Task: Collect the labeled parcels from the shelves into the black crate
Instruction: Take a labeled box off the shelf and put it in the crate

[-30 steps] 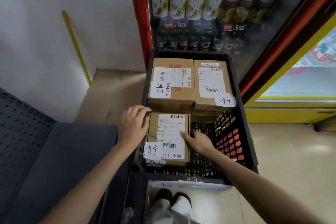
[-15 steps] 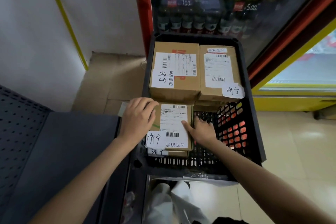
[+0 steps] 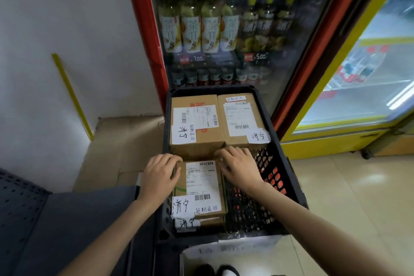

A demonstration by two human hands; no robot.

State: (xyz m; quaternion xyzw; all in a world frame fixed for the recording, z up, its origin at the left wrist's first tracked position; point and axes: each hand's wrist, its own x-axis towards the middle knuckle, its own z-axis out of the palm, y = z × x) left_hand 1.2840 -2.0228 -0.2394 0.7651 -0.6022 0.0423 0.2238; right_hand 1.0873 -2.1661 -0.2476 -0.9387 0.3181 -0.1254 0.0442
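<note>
The black crate point(image 3: 291, 177) stands in front of me and holds several brown parcels with white labels. Two larger parcels lie side by side at its far end, one on the left point(image 3: 197, 123) and one on the right point(image 3: 242, 119). A smaller parcel point(image 3: 201, 186) lies at the near left on top of another parcel point(image 3: 208, 222). My left hand point(image 3: 160, 175) curls over the smaller parcel's far left corner and left edge. My right hand point(image 3: 240, 166) lies palm down with fingers spread, just right of that parcel, against the base of the far boxes.
A red-framed drinks fridge point(image 3: 224, 29) stands right behind the crate. A yellow-framed glass freezer point(image 3: 358, 96) is on the right. A dark grey perforated shelf point(image 3: 44, 219) lies at my left. White wall with a yellow strip point(image 3: 71, 96); tiled floor on the right.
My right hand has left the smaller parcel's right edge and moved forward to the base of the far boxes. My left hand stays at the parcel's left corner. The view has tilted.
</note>
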